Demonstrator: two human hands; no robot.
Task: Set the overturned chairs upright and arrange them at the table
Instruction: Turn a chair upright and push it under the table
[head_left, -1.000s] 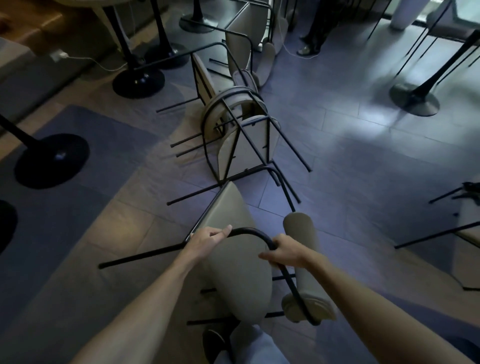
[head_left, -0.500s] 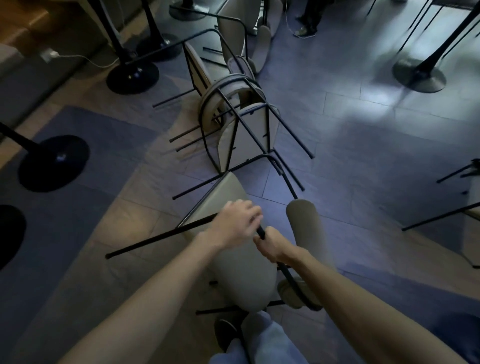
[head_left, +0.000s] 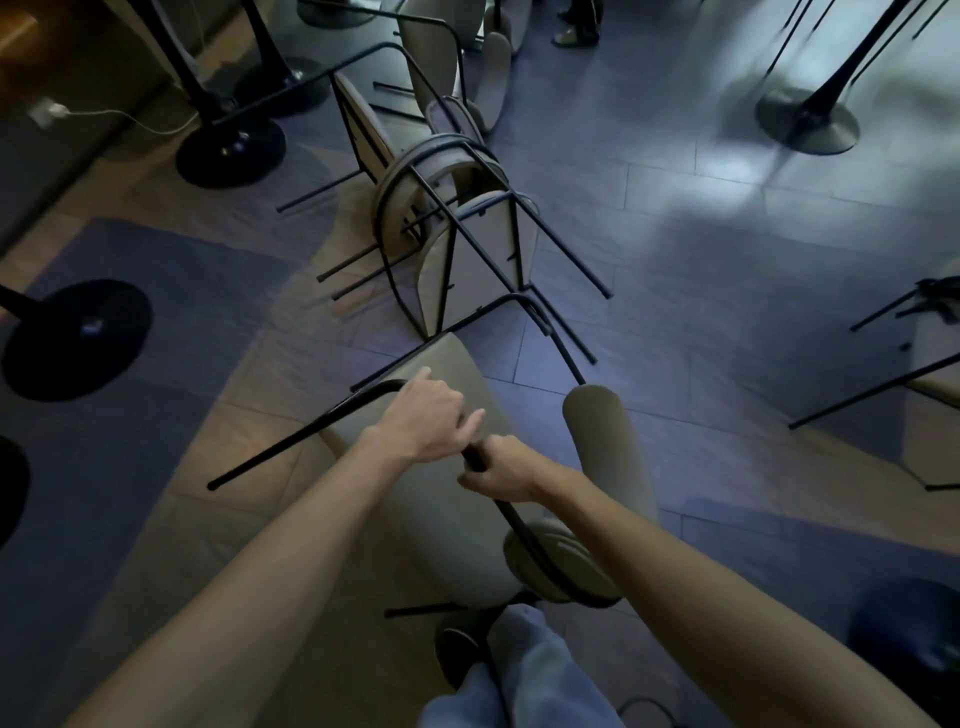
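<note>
Lifting the first chair

Right hand (head_left: 501, 470) is gripping the chair (head_left: 457, 499) frame; left hand (head_left: 423, 418) is resting loosely. Other chairs (head_left: 457, 228) are lying tipped.

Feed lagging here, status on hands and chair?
Right hand shut on chair frame. Left hand resting open on it. Chair overturned. Chair pile ahead.

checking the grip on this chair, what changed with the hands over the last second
The left hand slid right along the chair's black frame, ending beside the right hand; its grip looks loose, fingers partly lifted. The right hand stayed clamped on the frame, and the chair is still tipped over. The pile of overturned chairs behind is unchanged.
</note>
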